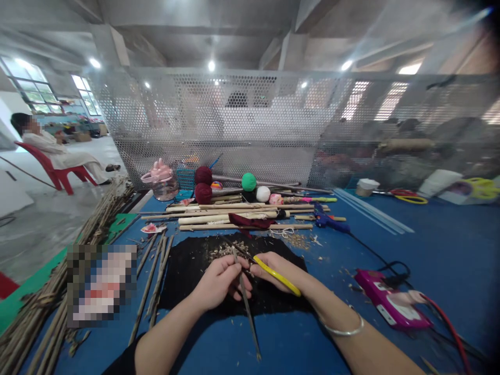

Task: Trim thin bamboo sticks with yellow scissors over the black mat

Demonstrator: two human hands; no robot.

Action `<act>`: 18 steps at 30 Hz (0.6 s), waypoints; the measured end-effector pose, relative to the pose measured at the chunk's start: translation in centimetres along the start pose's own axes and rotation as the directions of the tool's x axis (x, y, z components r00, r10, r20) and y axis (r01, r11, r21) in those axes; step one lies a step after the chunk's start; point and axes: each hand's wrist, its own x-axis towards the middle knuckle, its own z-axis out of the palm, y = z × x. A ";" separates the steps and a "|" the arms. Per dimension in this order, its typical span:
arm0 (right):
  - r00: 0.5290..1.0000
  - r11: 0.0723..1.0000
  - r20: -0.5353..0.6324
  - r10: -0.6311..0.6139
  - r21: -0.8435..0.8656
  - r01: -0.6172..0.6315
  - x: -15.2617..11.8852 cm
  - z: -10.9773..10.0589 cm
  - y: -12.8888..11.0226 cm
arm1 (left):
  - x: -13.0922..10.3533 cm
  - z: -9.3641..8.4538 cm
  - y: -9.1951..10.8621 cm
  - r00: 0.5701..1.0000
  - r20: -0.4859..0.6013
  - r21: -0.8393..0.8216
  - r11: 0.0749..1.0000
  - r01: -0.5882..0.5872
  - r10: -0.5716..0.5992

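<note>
My left hand [219,281] is closed around a thin grey-brown stick [247,307], which slants down toward the table's front edge. In my right hand [279,268] are yellow-handled scissors [279,276]; their dark blades reach up and left, close to the stick's upper end. Both hands are close together above a black cloth [183,281]. Pale shavings [224,250] are scattered on the cloth just beyond my fingers. Part of the scissors' handle is hidden by my right hand.
Bundled dry sticks [42,307] lie along the left. Behind the cloth are wooden rods [242,227], maroon yarn balls [203,193], a green ball [249,182] and a blue glue gun [330,221]. A magenta power strip [390,302] with cords sits right. A person [50,146] sits far left.
</note>
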 end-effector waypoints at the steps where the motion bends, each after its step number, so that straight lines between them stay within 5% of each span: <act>1: 1.000 1.000 -0.004 0.008 -0.005 -0.008 0.0 0.1 0.0 | 0.0 0.0 0.0 1.000 0.005 -0.013 1.000 0.003 -0.003; 18: 0.994 0.998 -0.106 0.014 0.066 -0.007 -0.2 1.4 -1.1 | 0.2 -0.1 0.1 1.000 -0.009 -0.034 0.999 -0.016 0.015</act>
